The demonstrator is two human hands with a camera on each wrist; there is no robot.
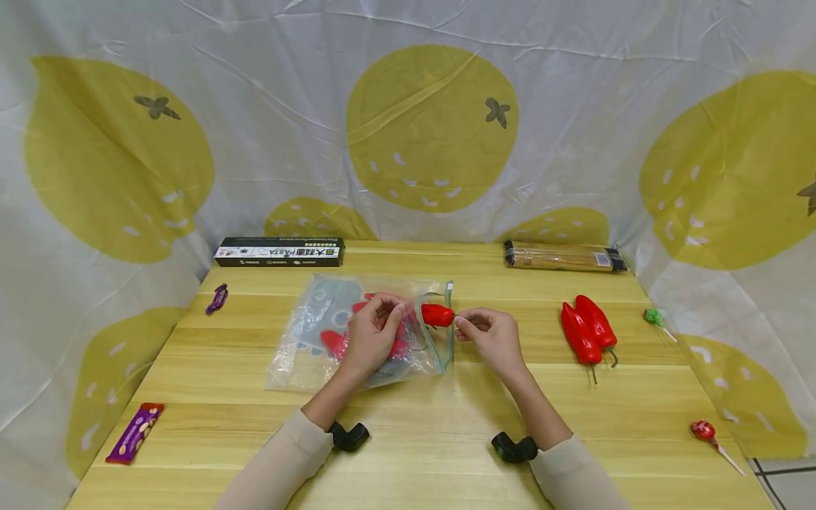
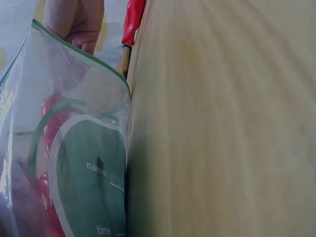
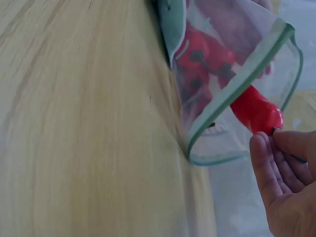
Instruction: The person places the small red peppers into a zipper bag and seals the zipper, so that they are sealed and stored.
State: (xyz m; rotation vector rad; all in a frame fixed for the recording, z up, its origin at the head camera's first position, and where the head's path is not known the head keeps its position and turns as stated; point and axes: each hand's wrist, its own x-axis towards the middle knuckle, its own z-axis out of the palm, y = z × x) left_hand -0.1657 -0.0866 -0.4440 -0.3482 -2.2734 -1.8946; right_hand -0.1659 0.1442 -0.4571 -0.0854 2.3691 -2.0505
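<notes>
A clear zip bag [image 1: 290,361] with a green rim lies on the table, several red peppers [image 1: 333,343] inside. One more red pepper [image 1: 437,315] passes through its mouth, stem end outside. My right hand [image 1: 494,338] pinches that pepper by the stem, thumb against fingertips, as the right wrist view confirms at the pepper's end [image 3: 266,117]. My left hand [image 1: 372,333] is over the bag's upper side, thumb and fingers curled, gripping the film near the mouth; whether a pepper is caught beneath is hidden. The printed label [image 2: 94,168] faces the left wrist camera.
Two red peppers [image 1: 585,333] lie to the right, near a green lollipop [image 1: 653,316] and a red lollipop [image 1: 703,430]. A black pasta box [image 1: 279,252] and a packet of noodles [image 1: 564,256] are at the back. Left are a purple candy [image 1: 217,299] and a purple bar [image 1: 135,433].
</notes>
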